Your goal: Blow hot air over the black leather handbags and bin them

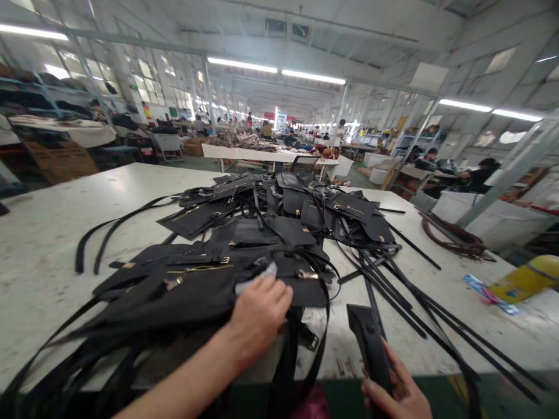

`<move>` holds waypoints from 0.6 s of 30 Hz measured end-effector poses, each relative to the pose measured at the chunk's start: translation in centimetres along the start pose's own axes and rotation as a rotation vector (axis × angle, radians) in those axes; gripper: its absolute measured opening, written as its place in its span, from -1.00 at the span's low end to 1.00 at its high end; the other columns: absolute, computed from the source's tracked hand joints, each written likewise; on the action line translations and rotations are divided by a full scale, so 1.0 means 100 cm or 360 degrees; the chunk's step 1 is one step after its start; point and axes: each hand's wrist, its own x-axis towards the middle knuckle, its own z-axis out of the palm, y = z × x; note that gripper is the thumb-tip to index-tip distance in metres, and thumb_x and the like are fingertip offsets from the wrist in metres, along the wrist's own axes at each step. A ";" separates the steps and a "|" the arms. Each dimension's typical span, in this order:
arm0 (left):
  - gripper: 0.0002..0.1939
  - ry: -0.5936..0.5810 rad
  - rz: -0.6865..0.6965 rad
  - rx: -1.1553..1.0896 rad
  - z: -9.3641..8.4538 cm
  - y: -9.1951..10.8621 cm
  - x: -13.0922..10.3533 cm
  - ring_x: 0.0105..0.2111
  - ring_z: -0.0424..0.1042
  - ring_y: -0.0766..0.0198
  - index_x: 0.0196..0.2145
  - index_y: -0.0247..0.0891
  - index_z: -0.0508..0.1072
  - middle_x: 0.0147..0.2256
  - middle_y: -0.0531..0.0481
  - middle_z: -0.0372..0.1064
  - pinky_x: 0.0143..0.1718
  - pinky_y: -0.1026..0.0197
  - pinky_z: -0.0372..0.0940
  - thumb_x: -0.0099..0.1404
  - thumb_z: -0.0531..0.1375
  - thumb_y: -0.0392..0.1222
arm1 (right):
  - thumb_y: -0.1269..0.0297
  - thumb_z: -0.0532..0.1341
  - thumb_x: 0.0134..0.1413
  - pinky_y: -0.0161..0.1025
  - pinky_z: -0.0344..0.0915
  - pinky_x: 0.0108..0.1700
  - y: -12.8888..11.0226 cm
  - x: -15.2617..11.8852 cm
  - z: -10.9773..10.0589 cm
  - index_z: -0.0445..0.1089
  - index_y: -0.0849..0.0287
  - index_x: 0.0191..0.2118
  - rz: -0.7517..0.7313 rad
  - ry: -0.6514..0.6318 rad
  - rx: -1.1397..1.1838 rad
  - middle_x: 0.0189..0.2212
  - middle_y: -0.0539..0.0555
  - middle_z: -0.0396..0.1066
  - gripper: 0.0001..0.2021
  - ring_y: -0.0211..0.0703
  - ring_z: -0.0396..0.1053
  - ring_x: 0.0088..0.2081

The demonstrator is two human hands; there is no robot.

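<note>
Black bag pieces [196, 279] with gold zips and buckles lie piled at the near left of the pale table. On them rests my left hand [261, 305], its fingers curled round a crumpled grey-white wrap [268, 271]. At the table's front edge, right of the bags, my right hand [399, 387] grips a black strap-like piece [369, 337], its wide end pointing up and away from me. A black strap runs behind that piece.
More black bags [297, 198] are heaped farther back on the table [144, 180]. Long black straps [419, 297] trail rightward. Brown coiled straps [454, 235] and a yellow container [526, 279] sit at the right. People [480, 174] work at other tables beyond.
</note>
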 end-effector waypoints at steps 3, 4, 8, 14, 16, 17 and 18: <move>-0.72 -0.0102 -0.0059 -0.0174 0.083 0.057 -0.044 -0.20 0.35 0.16 -0.15 -0.29 0.39 -0.18 -0.12 0.38 -0.21 0.12 0.23 0.19 0.02 -0.37 | 0.05 0.40 -0.38 -0.30 0.32 -0.49 -0.014 -0.003 -0.011 -0.09 0.25 0.20 -0.0049 0.0141 -0.0032 -0.48 0.01 0.44 0.00 -0.13 0.34 -0.54; -0.62 -0.0105 -0.0096 -0.0195 0.101 0.066 -0.058 -0.09 0.30 0.13 -0.04 -0.28 0.31 -0.05 -0.15 0.30 -0.15 0.10 0.22 0.18 0.01 -0.39 | 0.07 0.40 -0.36 -0.30 0.32 -0.48 -0.017 -0.003 -0.014 -0.08 0.24 0.20 -0.0064 0.0150 -0.0032 -0.47 0.01 0.44 -0.01 -0.14 0.34 -0.54; -0.60 0.0097 -0.0063 -0.0453 0.107 0.057 -0.093 0.02 0.22 0.19 0.00 -0.23 0.27 0.03 -0.11 0.23 -0.03 0.12 0.19 0.21 -0.03 -0.40 | 0.13 0.36 -0.24 -0.29 0.31 -0.48 -0.026 -0.004 -0.017 -0.09 0.21 0.19 -0.0107 0.0005 -0.0109 -0.46 0.00 0.42 -0.11 -0.16 0.33 -0.53; -0.55 0.0384 -0.0551 -0.0384 0.078 0.004 -0.093 0.11 0.09 0.05 0.09 -0.30 0.18 0.08 -0.20 0.15 0.07 -0.07 0.06 0.24 0.04 -0.21 | 0.22 0.28 -0.10 -0.25 0.33 -0.32 -0.041 0.000 0.009 -0.08 0.18 0.19 -0.0162 -0.0359 -0.0201 -0.40 0.02 0.40 -0.25 -0.15 0.36 -0.44; -0.50 0.0223 -0.0566 -0.0276 0.090 -0.002 -0.092 0.14 0.01 -0.03 0.11 -0.29 0.15 0.13 -0.20 0.08 0.07 -0.16 0.02 0.23 0.04 -0.11 | 0.26 0.24 -0.07 -0.27 0.33 -0.41 -0.054 0.006 0.025 -0.10 0.14 0.20 -0.0193 -0.0571 -0.0256 -0.46 -0.02 0.38 -0.27 -0.19 0.34 -0.50; -0.48 0.0137 -0.0513 -0.0241 0.098 -0.002 -0.093 0.16 -0.02 -0.06 0.11 -0.27 0.16 0.14 -0.18 0.05 0.08 -0.18 0.00 0.22 0.05 -0.07 | 0.28 0.24 -0.07 -0.29 0.32 -0.47 -0.061 0.011 0.035 -0.10 0.12 0.21 -0.0192 -0.0683 -0.0287 -0.48 -0.04 0.37 -0.28 -0.21 0.32 -0.54; -0.48 0.0063 -0.0447 -0.0222 0.105 0.000 -0.094 0.17 -0.06 -0.07 0.11 -0.26 0.17 0.16 -0.16 0.02 0.09 -0.18 -0.01 0.21 0.06 -0.05 | 0.29 0.23 -0.07 -0.31 0.30 -0.52 -0.070 0.017 0.046 -0.09 0.11 0.20 -0.0185 -0.0798 -0.0316 -0.50 -0.05 0.36 -0.29 -0.23 0.30 -0.57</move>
